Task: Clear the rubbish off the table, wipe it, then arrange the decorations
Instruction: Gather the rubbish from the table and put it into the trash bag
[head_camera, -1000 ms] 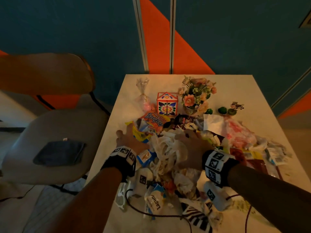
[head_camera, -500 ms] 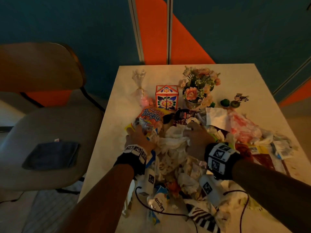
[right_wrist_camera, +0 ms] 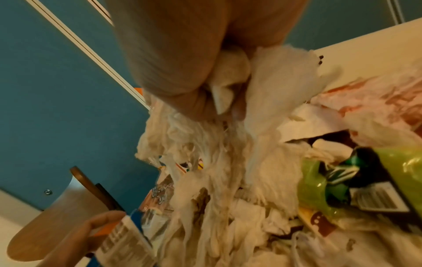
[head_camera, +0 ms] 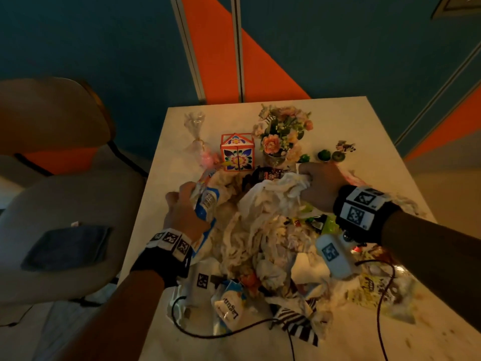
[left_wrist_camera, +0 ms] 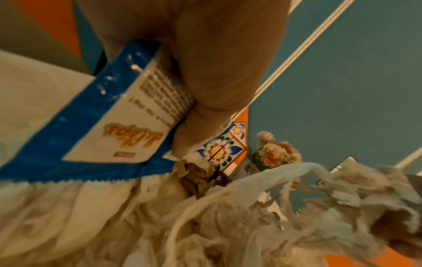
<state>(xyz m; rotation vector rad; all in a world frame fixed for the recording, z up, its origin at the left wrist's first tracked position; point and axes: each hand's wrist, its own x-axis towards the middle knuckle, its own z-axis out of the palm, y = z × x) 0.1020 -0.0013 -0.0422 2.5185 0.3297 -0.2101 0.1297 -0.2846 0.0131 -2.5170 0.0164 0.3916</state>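
A heap of rubbish covers the near half of the white table (head_camera: 343, 121): crumpled white tissue paper (head_camera: 260, 230), wrappers and bags. My left hand (head_camera: 186, 204) grips a blue-and-white snack wrapper (head_camera: 207, 204) (left_wrist_camera: 95, 130) at the heap's left side. My right hand (head_camera: 316, 183) clutches a bunch of the white tissue (right_wrist_camera: 230, 86) and holds it up above the pile. Behind the heap stand the decorations: a flower-patterned box (head_camera: 237, 152), a flower bouquet (head_camera: 282, 134), a cellophane gift bag (head_camera: 196, 136) and small green figures (head_camera: 330, 155).
A chair (head_camera: 65, 209) with a dark cloth (head_camera: 66, 247) on its seat stands left of the table. A green-and-black packet (right_wrist_camera: 342, 180) and a pink bag (right_wrist_camera: 376, 101) lie right of the tissue. Cables (head_camera: 234, 332) run over the table's near edge.
Both hands have lifted out of the heap and spread apart. The left now holds the blue-and-white wrapper; the right has pulled a bunch of tissue up and to the right.
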